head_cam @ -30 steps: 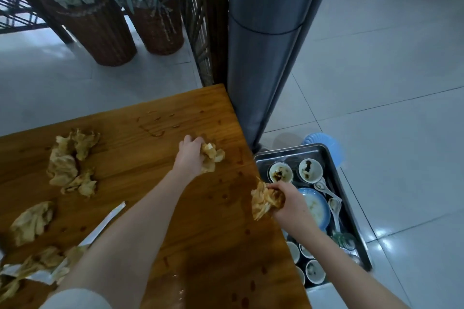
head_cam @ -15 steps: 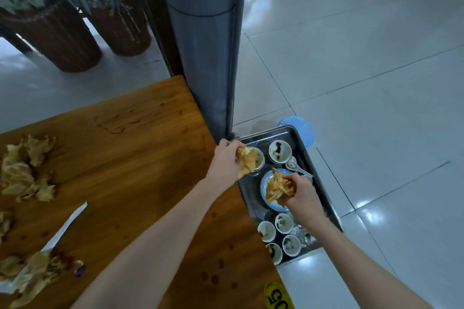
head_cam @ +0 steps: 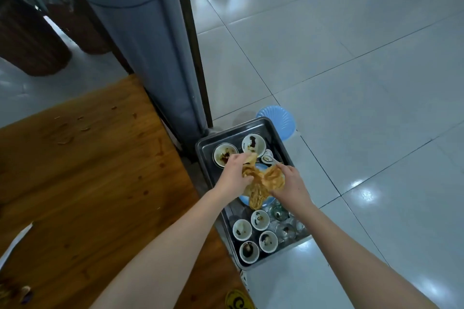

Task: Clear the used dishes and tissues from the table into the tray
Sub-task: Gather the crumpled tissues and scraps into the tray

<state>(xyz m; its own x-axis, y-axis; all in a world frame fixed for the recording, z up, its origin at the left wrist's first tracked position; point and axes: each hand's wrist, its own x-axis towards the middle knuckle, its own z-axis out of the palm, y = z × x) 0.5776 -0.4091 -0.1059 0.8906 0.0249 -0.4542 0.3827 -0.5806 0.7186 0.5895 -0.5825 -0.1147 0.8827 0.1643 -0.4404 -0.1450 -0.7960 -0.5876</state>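
- Tray: dark metal, holding used dishes. It is the landmark for every entry below.
- Table: wooden and stained, just left of the tray.
- Stool: blue, showing past the tray's far end.
- Bowls: two soiled ones at the tray's far end, with a spoon just beside them.
- Cups: five small ones at the tray's near end, with clear glassware beside them that is too blurred to count.
- Plate: blue, at the tray's middle, mostly hidden under the tissues.
- Tissues: crumpled, stained wads held over the tray's middle, with a tail hanging down towards the plate.
- Left hand: over the tray's left half, fingers curled round one wad.
- Right hand: over the tray's right half, fingers pinching the other wad.
- Step in hand, as judged: dropping the tissues into the tray.
- To do it well:
  - Lower both wads onto the plate before letting go.
  - Keep them inside the rim and off the cups.
  - Press lightly so the light paper does not spring out.
- White paper strip: on the table, well left of the tray, not yet cleared.
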